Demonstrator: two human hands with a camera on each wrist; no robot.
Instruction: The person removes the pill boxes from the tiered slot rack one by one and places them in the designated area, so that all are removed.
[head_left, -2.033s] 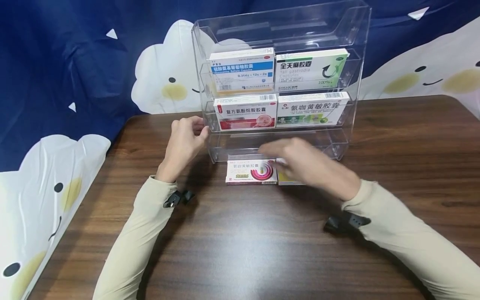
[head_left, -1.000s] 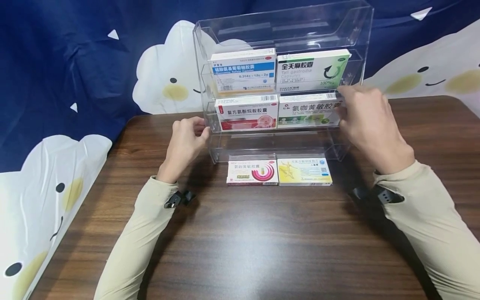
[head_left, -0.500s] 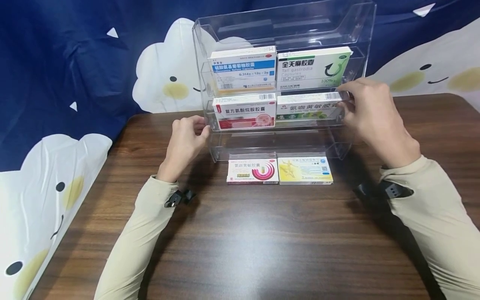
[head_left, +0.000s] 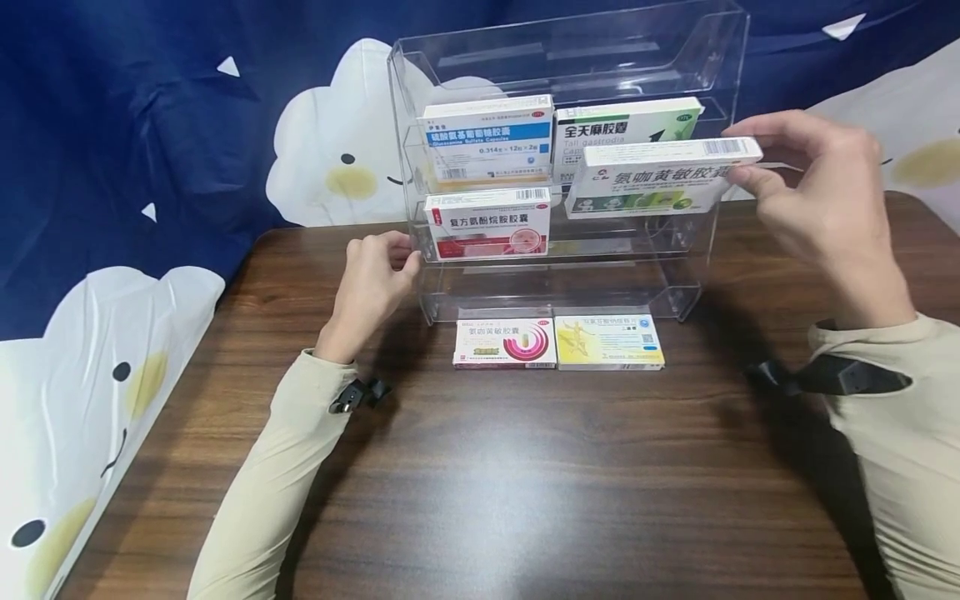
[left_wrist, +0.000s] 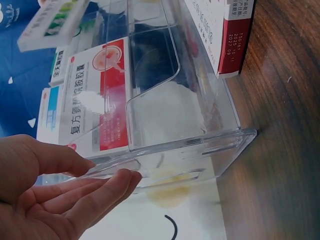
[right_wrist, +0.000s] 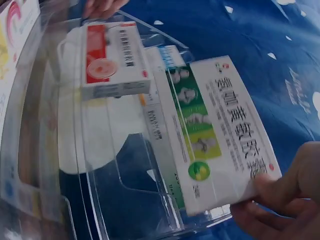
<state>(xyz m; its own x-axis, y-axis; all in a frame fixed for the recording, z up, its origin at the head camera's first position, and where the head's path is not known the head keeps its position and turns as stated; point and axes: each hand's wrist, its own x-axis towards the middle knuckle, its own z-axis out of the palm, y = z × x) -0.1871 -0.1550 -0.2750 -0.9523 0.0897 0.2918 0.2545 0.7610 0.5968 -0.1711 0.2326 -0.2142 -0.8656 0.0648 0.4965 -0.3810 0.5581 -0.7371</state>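
Note:
My right hand [head_left: 832, 196] pinches the right end of a white and green medicine box [head_left: 652, 187] between thumb and fingers, holding it in front of a clear acrylic display rack [head_left: 570, 283]. In the right wrist view the box's printed face [right_wrist: 220, 130] tilts across the rack, overlapping the Tall gastrodia box [head_left: 622, 125] behind. My left hand [head_left: 375, 287] holds the rack's left side wall; the left wrist view shows its thumb [left_wrist: 65, 160] at the edge and the fingers along the outside. A red and white medicine box [head_left: 487, 225] stands in the same tier, at left.
A blue and white box [head_left: 487, 142] stands in the tier above, at left. In front of the rack's base, a pink and white box [head_left: 505, 342] and a yellow and white box [head_left: 609, 342] lie side by side. The wooden table [head_left: 525, 492] reaches back to a blue curtain [head_left: 150, 108].
My right hand went from above the front boxes to the rack, took hold of the white and green box and lifted it up and rightward out of its tier. The left hand stayed put.

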